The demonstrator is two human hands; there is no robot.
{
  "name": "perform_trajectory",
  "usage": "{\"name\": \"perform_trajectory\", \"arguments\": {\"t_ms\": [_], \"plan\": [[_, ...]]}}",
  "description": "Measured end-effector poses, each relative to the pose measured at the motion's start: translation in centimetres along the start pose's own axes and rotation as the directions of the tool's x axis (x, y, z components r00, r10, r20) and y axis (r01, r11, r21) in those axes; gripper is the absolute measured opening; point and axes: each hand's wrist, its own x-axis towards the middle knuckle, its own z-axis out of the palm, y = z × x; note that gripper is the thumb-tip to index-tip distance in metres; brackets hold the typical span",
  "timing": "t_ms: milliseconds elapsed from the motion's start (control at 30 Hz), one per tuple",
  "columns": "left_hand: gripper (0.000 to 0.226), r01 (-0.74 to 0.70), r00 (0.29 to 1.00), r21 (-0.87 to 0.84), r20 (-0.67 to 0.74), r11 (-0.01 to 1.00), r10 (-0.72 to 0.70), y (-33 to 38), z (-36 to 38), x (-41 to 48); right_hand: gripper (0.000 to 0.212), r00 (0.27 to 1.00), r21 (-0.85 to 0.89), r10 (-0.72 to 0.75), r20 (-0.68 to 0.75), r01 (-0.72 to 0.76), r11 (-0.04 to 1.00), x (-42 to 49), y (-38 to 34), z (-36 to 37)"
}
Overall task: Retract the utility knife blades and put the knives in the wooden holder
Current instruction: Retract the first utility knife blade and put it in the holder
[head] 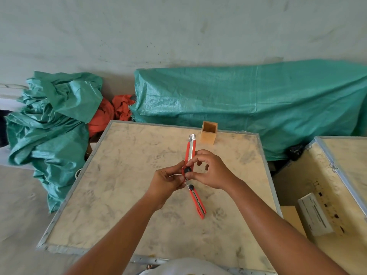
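Both hands meet above the middle of the tabletop — a pale, scuffed board with a grey metal rim. The left hand and the right hand pinch a red utility knife near its black slider knob; its silver blade tip sticks out at the far end, pointing toward the wooden holder, which stands upright and open near the far edge. A second red knife lies flat on the board just below the hands, its own black knob near them. Beyond — green tarpaulin covers a long heap against the wall.
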Motion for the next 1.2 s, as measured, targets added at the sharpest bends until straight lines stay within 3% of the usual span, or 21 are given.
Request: {"name": "perform_trajectory", "arguments": {"t_ms": [100, 233, 333, 467, 633, 900, 1033, 1200], "plan": [[0.046, 0.000, 1.000, 0.012, 0.012, 1.000, 0.000, 0.1, -0.4, 0.5, 0.031, 0.999, 0.003, 0.025, 0.029, -0.025, 1.000, 0.5, 0.0, 0.0], [0.044, 0.005, 1.000, 0.010, 0.017, 1.000, -0.005, 0.4, -0.6, 1.5, 0.019, 0.997, 0.010, 0.016, -0.072, -0.016, 1.000, 1.1, 0.2, 0.3], [0.044, -0.001, 1.000, 0.025, 0.020, 1.000, 0.000, 0.8, -0.6, 2.6, 0.023, 0.989, 0.027, 0.024, -0.147, -0.020, 0.999, 1.6, 0.9, 0.6], [0.046, -0.004, 1.000, 0.070, 0.028, 0.998, 0.002, 0.9, -0.5, 4.4, 0.016, 0.981, 0.239, 0.108, -0.164, -0.066, 0.969, 2.4, 1.9, 0.1], [0.047, -0.010, 0.998, 0.138, 0.059, 0.990, 0.002, 1.3, 0.8, 7.9, 0.023, 0.956, 0.326, 0.184, -0.228, -0.103, 0.940, 5.3, 4.0, -1.6], [0.053, -0.050, 0.996, 0.306, 0.084, 0.951, 0.025, 3.7, 3.8, 18.7, 0.024, 0.910, 0.340, 0.238, -0.339, -0.117, 0.933, 12.8, 9.5, -6.6], [0.046, -0.014, 1.000, 0.343, 0.030, 0.939, 0.004, 3.4, 5.1, 25.6, 0.024, 0.861, 0.361, 0.282, -0.423, -0.125, 0.924, 17.3, 13.4, -8.0], [0.058, 0.036, 0.999, 0.551, -0.047, 0.834, -0.012, 1.1, 5.4, 32.3, 0.022, 0.813, 0.263, 0.313, -0.492, -0.203, 0.943, 21.5, 18.1, -7.6]]}}
